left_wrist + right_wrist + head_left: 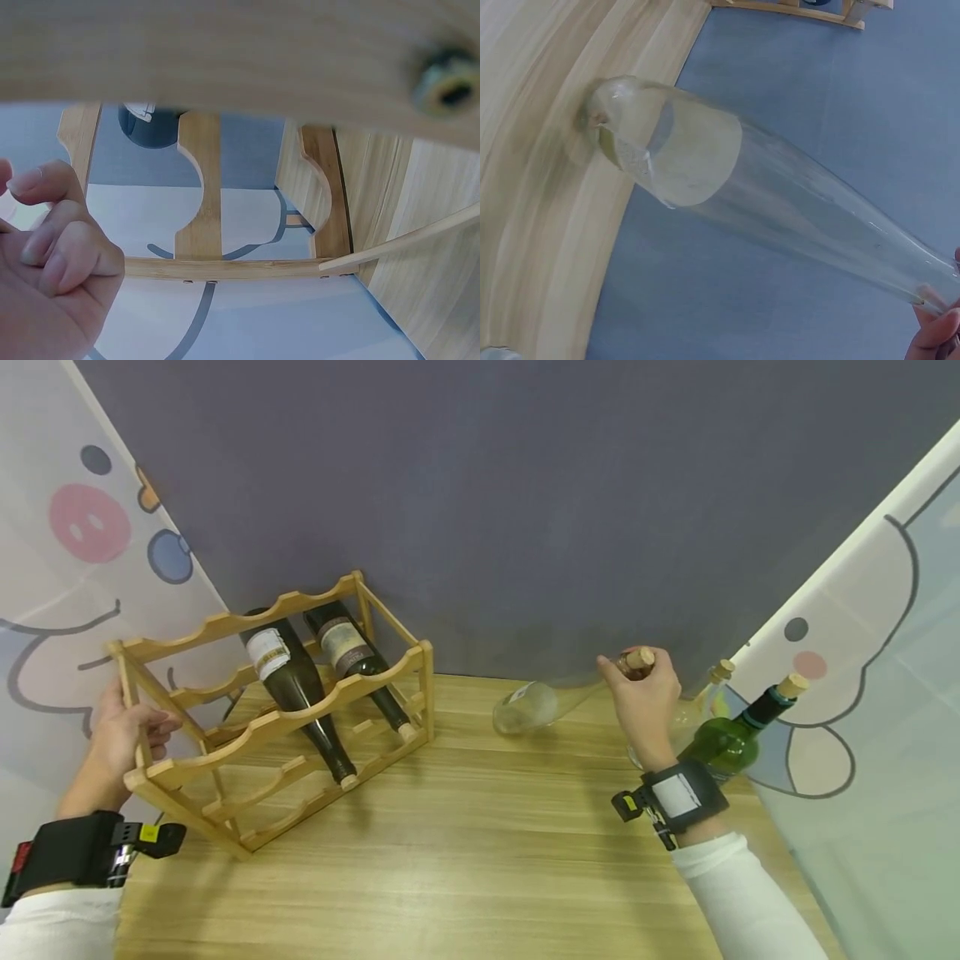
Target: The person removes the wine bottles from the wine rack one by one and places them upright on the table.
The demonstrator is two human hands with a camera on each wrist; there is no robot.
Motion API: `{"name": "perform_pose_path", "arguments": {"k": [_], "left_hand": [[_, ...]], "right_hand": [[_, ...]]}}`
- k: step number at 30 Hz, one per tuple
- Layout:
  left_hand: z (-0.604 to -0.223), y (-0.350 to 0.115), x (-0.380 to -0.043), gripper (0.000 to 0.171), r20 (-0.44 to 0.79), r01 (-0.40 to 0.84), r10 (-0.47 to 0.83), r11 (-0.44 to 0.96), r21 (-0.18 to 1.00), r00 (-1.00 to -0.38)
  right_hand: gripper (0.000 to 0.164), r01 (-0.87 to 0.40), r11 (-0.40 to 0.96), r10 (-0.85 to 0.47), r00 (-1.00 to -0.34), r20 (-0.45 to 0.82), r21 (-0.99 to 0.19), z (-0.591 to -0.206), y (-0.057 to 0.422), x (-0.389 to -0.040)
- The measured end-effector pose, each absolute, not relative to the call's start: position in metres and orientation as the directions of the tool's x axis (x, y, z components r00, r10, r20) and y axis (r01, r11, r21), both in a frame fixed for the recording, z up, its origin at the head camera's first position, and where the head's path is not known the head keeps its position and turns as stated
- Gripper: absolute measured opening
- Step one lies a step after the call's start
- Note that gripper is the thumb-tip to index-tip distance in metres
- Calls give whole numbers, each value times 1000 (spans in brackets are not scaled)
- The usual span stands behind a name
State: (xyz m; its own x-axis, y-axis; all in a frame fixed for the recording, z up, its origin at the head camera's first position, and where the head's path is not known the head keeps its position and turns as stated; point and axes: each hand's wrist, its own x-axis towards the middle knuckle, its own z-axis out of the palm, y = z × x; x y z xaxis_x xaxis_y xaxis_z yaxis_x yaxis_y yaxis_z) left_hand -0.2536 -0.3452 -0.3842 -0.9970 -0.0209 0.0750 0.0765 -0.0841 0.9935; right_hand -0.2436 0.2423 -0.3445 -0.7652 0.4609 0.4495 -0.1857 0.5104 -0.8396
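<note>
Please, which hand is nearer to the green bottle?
Right: the right hand is just left of the green bottle, holding a clear bottle; the left hand is much farther left, gripping the wooden rack.

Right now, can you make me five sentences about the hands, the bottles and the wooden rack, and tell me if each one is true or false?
1. The right hand holds a long-necked clear glass bottle by its neck. True.
2. The pale wooden rack has no bottles in it. False: two dark glass bottles lie in it.
3. The left hand is at the rack's left end. True.
4. The green glass bottle has a tan cork in its top. True.
5. The green glass bottle lies in the rack. False: it is over to the right, apart from the rack.
</note>
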Motion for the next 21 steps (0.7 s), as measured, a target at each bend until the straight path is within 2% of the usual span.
{"name": "perform_pose_path", "arguments": {"k": [6,12,21], "left_hand": [[-386,-345,-252,55,62,64,-36,-59,996,-997],[-388,-349,-254,59,75,77,-25,-71,995,-997],[-385,-345,-254,57,99,100,-11,-103,990,-995]], "right_hand": [[37,-203,576,415,-762,497,-792,-337,233,-249],[34,-265,648,305,-769,561,-715,-327,223,-254],[28,-274,704,219,-793,568,-655,-319,215,-258]]}}
